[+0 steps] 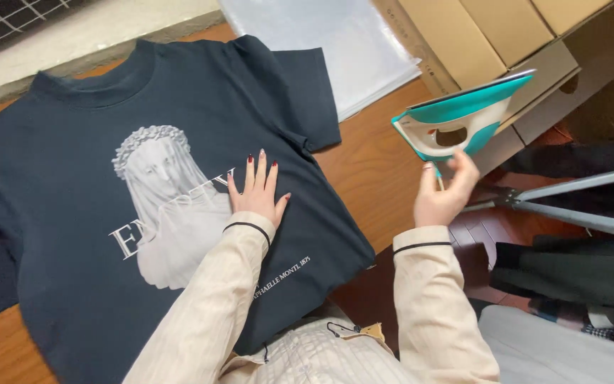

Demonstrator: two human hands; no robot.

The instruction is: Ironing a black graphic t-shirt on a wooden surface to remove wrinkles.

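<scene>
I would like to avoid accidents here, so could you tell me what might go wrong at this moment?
1. The iron is held up off the table edge by the right hand; it could slip and fall to the floor.
2. The left hand lies flat on the T-shirt, so it might get burned if the iron comes down close by.
3. The plastic bag nearby could melt.

Wooden table (pixel 385 171), cardboard boxes (pixel 463 35) — grey tripod (pixel 577 192)

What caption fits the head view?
Left hand flat on a dark printed T-shirt on a wooden table; right hand holds a teal-and-white iron beside it.
</scene>
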